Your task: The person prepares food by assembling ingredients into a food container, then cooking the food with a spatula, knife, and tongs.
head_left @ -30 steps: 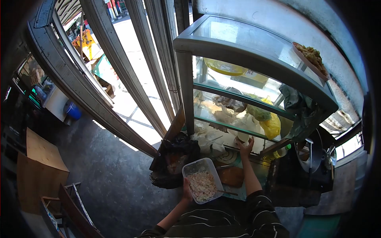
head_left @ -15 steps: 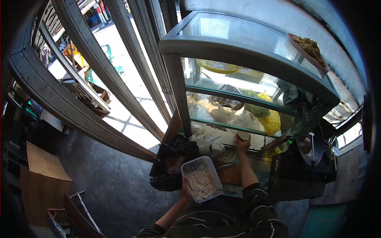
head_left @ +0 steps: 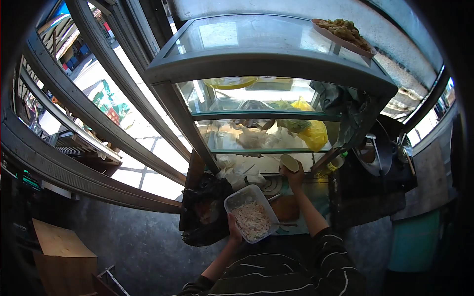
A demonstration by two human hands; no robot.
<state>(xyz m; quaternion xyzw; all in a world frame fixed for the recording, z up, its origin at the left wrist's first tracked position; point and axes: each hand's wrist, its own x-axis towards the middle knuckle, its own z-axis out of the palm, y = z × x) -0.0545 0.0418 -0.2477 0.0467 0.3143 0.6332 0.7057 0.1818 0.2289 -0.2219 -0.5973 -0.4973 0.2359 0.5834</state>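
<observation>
My left hand grips the left side of a clear plastic container, which is tilted and holds a pale shredded food mix. A utensil handle sticks out at the container's right side. My right hand is closed around a small pale cup, in front of the glass cabinet's lower edge. Between the two hands lies a brown board on the counter, and crumpled clear plastic bags are just behind the container.
A glass cabinet stands ahead, with a plate of fried food on top and a yellow bag inside. Black plastic bags lie at the left, a large pan at the right. Metal bars run along the left.
The view has shifted, so the cabinet shows further left. My right hand has brought the cup slightly back from the cabinet and tilted it. My left hand still holds the container.
</observation>
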